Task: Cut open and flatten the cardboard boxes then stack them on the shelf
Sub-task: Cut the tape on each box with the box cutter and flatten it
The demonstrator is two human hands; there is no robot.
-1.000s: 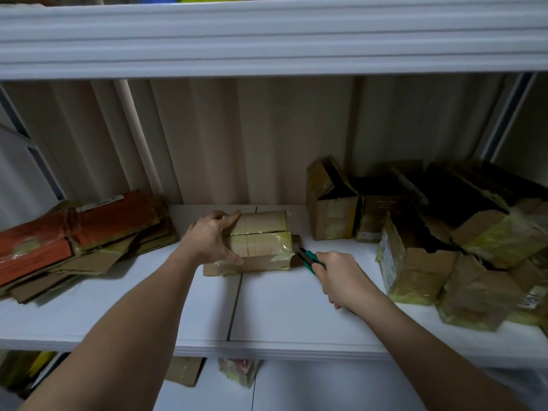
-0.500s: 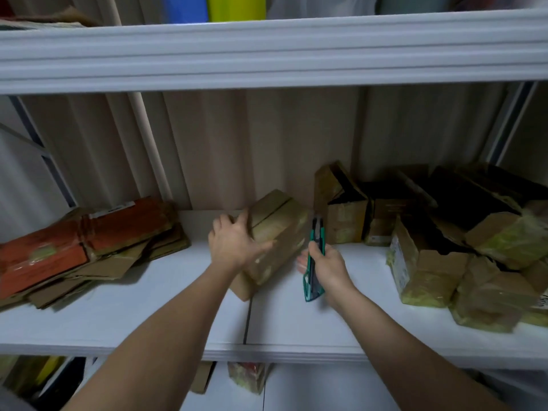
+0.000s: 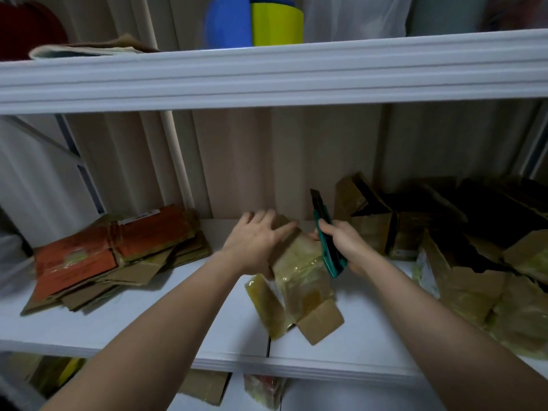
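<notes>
A small taped cardboard box (image 3: 299, 280) stands tilted on end at the middle of the white shelf (image 3: 148, 330), its lower flaps hanging open toward me. My left hand (image 3: 258, 241) grips its upper left side. My right hand (image 3: 341, 244) holds a green utility knife (image 3: 326, 241), blade pointing up, while its fingertips touch the box's upper right edge. A pile of flattened cardboard (image 3: 118, 256), with an orange piece on top, lies at the left of the shelf.
Several taped and partly opened boxes (image 3: 462, 250) crowd the right part of the shelf. The upper shelf (image 3: 267, 75) carries a blue and yellow container (image 3: 255, 22) and folded cardboard. More cardboard lies on the shelf below.
The box has been tipped from lying flat to standing on end, with its bottom flaps falling open. My right hand rose with the knife and came against the box.
</notes>
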